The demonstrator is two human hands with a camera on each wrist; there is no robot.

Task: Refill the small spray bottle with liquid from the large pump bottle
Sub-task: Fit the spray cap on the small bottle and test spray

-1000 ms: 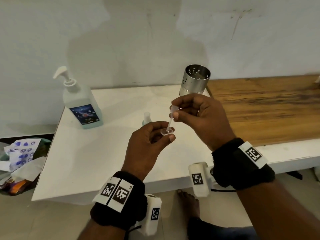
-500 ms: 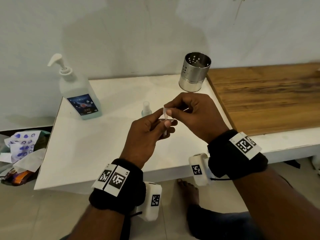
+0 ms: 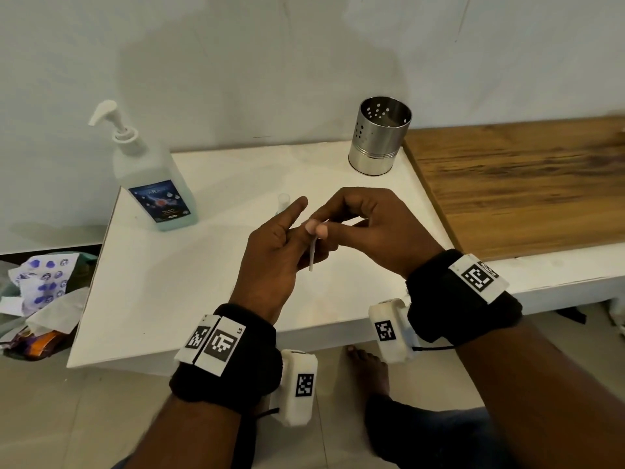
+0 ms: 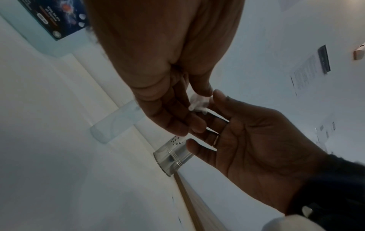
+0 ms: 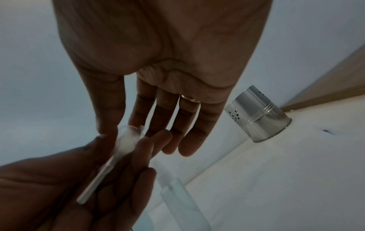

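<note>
Clear plastic marks the piece in hand: the sprayer [image 3: 313, 245], with its thin dip tube hanging down, is off the spray bottle [image 3: 283, 202] and is held between the two hands above the white bench [image 3: 162, 282]. It is pinched at its head by thumb and forefinger of the right hand [image 3: 368, 228], the other fingers loosely curved below; the left hand [image 3: 280, 252] lies palm-up under it, fingers mostly straight and one pointing away, and the tube rests along those fingers in the right wrist view — whether it is truly gripped there cannot be told. The spray bottle stands uncapped on the bench just beyond the hands, partly hidden by the left fingers, its neck open; its fill level cannot be read. The pump bottle [image 3: 154, 184] stands upright well to the left near the wall, pump head still fitted, some pale blue liquid showing inside, and is touched by neither hand. A steel holder [image 3: 378, 137] stands at the far right of the bench, apart from all this. So the opening step is judged done — the small bottle is ready to receive liquid. What is judged left is nearly everything else: the sprayer to be set down or kept aside, liquid pumped from the large bottle into the narrow neck, and the sprayer fitted back on.
</note>
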